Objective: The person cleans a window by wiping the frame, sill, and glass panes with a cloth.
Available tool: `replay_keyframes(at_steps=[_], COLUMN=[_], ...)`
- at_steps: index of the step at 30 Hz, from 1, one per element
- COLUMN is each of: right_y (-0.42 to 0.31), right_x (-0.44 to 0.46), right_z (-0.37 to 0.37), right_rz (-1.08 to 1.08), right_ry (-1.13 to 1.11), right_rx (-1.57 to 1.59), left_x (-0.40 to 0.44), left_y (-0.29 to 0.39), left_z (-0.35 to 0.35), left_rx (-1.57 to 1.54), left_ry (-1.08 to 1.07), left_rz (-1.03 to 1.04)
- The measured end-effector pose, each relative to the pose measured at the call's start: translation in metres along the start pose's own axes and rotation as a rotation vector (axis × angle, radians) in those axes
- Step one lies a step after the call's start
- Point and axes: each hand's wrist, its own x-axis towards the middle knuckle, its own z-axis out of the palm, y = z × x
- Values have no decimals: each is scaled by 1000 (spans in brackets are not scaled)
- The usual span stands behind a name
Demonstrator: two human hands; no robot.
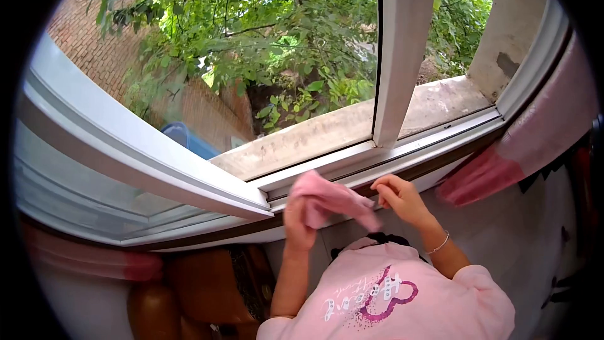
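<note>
My left hand (299,225) is closed around a pink cloth (324,198), bunched up just in front of the window sill track (314,179). A loose end of the cloth trails to the right and is blurred. To the right of that end is my right hand (402,200), fingers curled in and thumb near the fingertips. Whether anything is between these fingers I cannot make out. A thin bracelet (442,243) circles the right wrist. Both hands are in front of the white window frame (402,56).
A white-framed window sash (145,132) angles into the room on the left. Pink curtains hang at the right (535,132) and lower left (94,258). Brown leather-like furniture (207,286) stands below left. Outside are a ledge (302,145), leafy branches and a brick wall (94,38).
</note>
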Motion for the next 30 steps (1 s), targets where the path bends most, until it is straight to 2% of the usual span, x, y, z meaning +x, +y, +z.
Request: replay_keyframes(at_steps=[2,4,6,7,8,10,12,13,14,16,17,18,19,20,21,22,24,26,28,29,30], right_y=[15,19,24,23,24,30,35,37,38,42,45,47,48,50,55,54,53,49,54,52,51], right_x=[2,3,3,2,1,-1,-4,-6,-8,-8,-6,-4,0,5,13,20,34,45,54,60,63], right_z=[-20,-41,-54,-58,-63,-69,-73,-74,-76,-79,-82,-84,-87,-88,-88,-90,-91,-89,-91,-88,-87], right_rz=[-20,-10,-1,4,7,17,0,-13,-5,-13,-16,-14,-24,-34,-84,-84,-129,-137,-328,-435,-424], right_ry=[38,125,136,173,210,199,189,200,188,237,236,227,221,212,232,218,339,388,561,606,609], right_rx=[11,-19,25,-3,-30,-29,-55,-56,-56,-42,-46,-46,-43,-42,-62,-66,-278,-316,-626,-647,-647], left_x=[3,2,17,32,38,70,96,106,117,121,122,127,120,120,111,100,99,112,118,115,114], left_y=[19,46,60,59,56,55,63,62,58,43,33,7,-13,-45,-56,-58,-56,-45,-9,14,29], left_z=[-9,3,39,39,49,14,24,12,14,27,20,25,32,26,23,33,25,15,-3,-15,-19], left_rx=[-79,79,320,391,588,1233,1153,1178,1214,1275,1553,1381,1500,1697,1874,1874,1820,1696,1468,1306,1136], left_ry=[13,-50,454,481,623,497,449,365,437,435,391,248,95,69,-269,-272,-145,130,411,488,551], left_rz=[181,536,922,1046,998,1107,1224,1186,1262,1342,1370,1439,1406,1386,1229,1242,1236,1328,1492,1231,971])
